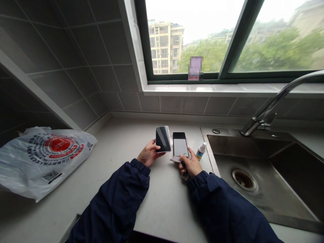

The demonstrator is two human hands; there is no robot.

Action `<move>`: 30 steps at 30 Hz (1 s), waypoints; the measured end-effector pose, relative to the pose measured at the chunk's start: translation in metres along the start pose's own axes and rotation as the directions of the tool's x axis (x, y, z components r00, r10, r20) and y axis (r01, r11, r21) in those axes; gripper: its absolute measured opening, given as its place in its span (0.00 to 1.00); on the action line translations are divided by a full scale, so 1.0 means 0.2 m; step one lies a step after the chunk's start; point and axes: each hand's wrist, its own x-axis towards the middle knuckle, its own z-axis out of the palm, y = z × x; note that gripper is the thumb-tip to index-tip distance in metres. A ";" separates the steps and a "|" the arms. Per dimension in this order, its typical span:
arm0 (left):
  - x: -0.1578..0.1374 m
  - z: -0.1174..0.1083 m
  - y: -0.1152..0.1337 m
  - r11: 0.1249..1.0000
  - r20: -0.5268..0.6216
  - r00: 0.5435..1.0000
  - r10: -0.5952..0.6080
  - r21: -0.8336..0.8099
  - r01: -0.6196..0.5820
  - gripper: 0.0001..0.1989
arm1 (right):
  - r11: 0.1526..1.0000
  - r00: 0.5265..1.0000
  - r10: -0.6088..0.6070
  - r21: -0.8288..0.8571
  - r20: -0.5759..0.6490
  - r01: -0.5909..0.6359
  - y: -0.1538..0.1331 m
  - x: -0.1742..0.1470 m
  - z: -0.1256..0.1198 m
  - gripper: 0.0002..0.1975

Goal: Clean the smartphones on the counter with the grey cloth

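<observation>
My left hand (149, 154) is closed around a small phone-like device (162, 139) with a dark glossy screen and a pale rim, its thumb on the lower left corner. Just right of it is a black-edged phone (180, 144), its face dark at the top and pale grey below. My right hand (192, 164) is at that phone's lower end, closed on a crumpled greyish cloth (186, 174). Its thumb is at the phone's bottom edge; whether the fingers also grip the phone I cannot tell. A small white-capped bottle (201, 151) stands just beyond the right hand.
A white plastic bag (48, 158) with red print lies on the counter (113, 148) at left. To the right is a steel sink (274, 175) with a drain and a chrome faucet (265, 111). A tiled wall and a window (192, 40) rise behind.
</observation>
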 end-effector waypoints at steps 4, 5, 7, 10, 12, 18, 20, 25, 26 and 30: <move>-0.01 0.01 -0.01 0.999 0.019 1.000 -0.024 -0.027 0.024 0.25 | 1.000 1.000 0.000 0.004 0.018 0.000 0.01 0.01 -0.02 0.56; -0.01 0.01 -0.01 0.998 0.039 0.999 -0.029 -0.047 0.031 0.26 | 1.000 1.000 0.002 0.003 0.024 -0.002 0.02 0.01 -0.02 0.57; -0.02 0.02 -0.01 0.995 0.084 0.996 -0.033 -0.087 0.041 0.30 | 1.000 0.999 0.005 -0.003 0.035 -0.005 0.02 0.01 -0.03 0.57; -0.02 0.03 0.00 0.991 0.120 0.992 -0.032 -0.126 0.047 0.35 | 1.000 0.999 -0.004 -0.014 0.050 0.005 0.01 0.01 -0.03 0.56; -0.03 0.04 0.00 0.988 0.122 0.992 -0.039 -0.144 0.057 0.37 | 1.000 0.998 -0.021 -0.023 0.056 0.022 0.01 0.01 -0.03 0.54; -0.02 0.05 -0.04 0.969 0.111 0.992 -0.065 -0.229 0.089 0.34 | 0.992 0.991 -0.100 -0.064 0.090 0.106 0.00 -0.01 -0.01 0.37; -0.01 0.05 -0.06 0.962 0.060 0.995 -0.075 -0.257 0.088 0.31 | 0.983 0.982 -0.157 -0.076 0.103 0.166 0.00 -0.03 0.00 0.33; 0.00 0.06 -0.10 0.946 0.002 0.994 -0.105 -0.307 0.101 0.25 | 0.936 0.938 -0.322 -0.109 0.124 0.336 0.02 -0.03 0.00 0.33; 0.00 0.07 -0.11 0.945 0.013 0.994 -0.109 -0.309 0.108 0.25 | 0.925 0.929 -0.350 -0.115 0.118 0.363 0.01 -0.03 0.00 0.32; -0.02 0.10 -0.11 0.947 0.089 0.991 -0.099 -0.296 0.121 0.24 | 0.885 0.894 -0.442 -0.130 0.067 0.447 0.00 -0.01 -0.02 0.30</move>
